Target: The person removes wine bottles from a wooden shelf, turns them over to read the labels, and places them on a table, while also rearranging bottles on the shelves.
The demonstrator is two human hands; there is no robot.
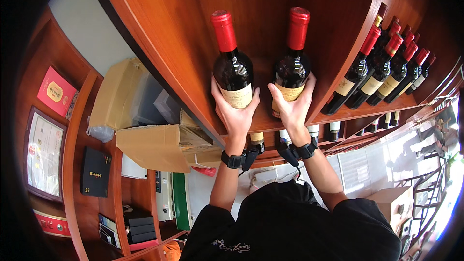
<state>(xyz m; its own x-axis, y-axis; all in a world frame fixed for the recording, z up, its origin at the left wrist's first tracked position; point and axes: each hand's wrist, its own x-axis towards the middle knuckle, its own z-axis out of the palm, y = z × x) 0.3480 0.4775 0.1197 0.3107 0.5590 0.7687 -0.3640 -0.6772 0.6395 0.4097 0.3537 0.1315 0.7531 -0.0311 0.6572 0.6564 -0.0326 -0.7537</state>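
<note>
Two dark glass wine bottles with red capsules and cream labels stand side by side in a reddish wooden shelf compartment [264,125]. My left hand [235,112] wraps around the lower body of the left wine bottle [233,72], thumb on its right side. The right wine bottle [292,63] is in the grasp of my right hand [294,107], thumb at its left and fingers at its right. The fingers behind both bottles are hidden. Each wrist wears a black strap with a small device and cable. Whether the bases rest on the shelf board cannot be told.
Beyond the divider [348,50] at right stand several red-capped wine bottles [373,83]. More bottles lie in racks below. Opened cardboard boxes [148,145] are left of the shelf. A framed certificate [44,154] and a black box [95,172] occupy another cabinet. People sit far right.
</note>
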